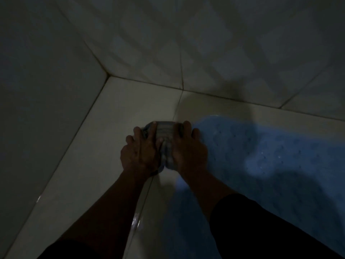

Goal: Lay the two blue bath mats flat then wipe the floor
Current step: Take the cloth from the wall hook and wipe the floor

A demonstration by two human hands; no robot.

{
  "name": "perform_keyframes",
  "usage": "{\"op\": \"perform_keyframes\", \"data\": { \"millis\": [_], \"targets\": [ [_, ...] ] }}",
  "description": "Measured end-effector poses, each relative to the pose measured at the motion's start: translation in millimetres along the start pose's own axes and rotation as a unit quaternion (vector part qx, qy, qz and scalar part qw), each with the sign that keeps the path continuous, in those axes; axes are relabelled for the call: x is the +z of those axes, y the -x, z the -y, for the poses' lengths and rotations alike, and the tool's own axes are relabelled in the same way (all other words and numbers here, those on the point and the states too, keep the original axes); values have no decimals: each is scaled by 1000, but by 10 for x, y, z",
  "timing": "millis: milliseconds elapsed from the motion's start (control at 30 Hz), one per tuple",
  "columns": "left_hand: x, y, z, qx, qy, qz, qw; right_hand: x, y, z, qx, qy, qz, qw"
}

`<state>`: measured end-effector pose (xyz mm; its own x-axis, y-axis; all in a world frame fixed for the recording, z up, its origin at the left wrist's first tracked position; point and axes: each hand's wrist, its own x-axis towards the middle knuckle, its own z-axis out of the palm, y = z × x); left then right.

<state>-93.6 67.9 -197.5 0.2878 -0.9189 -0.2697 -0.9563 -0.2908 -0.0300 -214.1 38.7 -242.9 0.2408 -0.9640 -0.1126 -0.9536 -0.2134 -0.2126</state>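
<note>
1. Two dark-sleeved forearms reach from the near edge; the left hand (141, 150) and right hand (190, 148), fingers spread, press flat on one grey cloth (166, 135) on the pale floor tiles (104, 146) near the far corner.
2. Wiping well likely means even pressure — overlapping strokes.
3. One blue bath mat (261, 154) shows, lying right; no second visible.

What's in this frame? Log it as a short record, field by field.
place: tiled floor at a wall corner, dim light
left hand: palm down on the cloth
right hand: palm down on the cloth
cloth: bunched, grey, flat on the floor between both hands
mat: blue, on the floor, right of the cloth; only one seen
stage: wiping
</note>
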Motion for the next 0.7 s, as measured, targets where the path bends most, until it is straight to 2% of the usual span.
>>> {"op": "perform_keyframes", "data": {
  "millis": [100, 167, 233, 333, 433, 600, 667, 700],
  "targets": [
    [-90, -148, -127, -22, -9, 22, 999, -269, -123, -48, 20, -33, -3, 999],
    [-129, -230, -201, -33, -25, 42, 998, -247, -243, -67, 4, -60, 24, 998],
    [-156, -294, -248, -41, -29, 51, 997, -263, -294, -79, 29, -76, 18, 996],
    [-150, -353, -267, -50, -19, 45, 998, -225, -299, -56, 60, -91, 43, 993],
    [-99, -379, -264, -45, 3, 15, 999, -287, -292, -88, 25, -93, 33, 995],
    [-138, -584, -329, -24, 3, 4, 1000, -397, -487, -156, 3, 22, 37, 999],
    [-158, -713, -385, -10, 7, 6, 1000, -495, -595, -230, -7, 26, 53, 998],
    [-162, -781, -417, 1, 11, 2, 1000, -493, -667, -289, -9, 28, 34, 999]
  ]
}}
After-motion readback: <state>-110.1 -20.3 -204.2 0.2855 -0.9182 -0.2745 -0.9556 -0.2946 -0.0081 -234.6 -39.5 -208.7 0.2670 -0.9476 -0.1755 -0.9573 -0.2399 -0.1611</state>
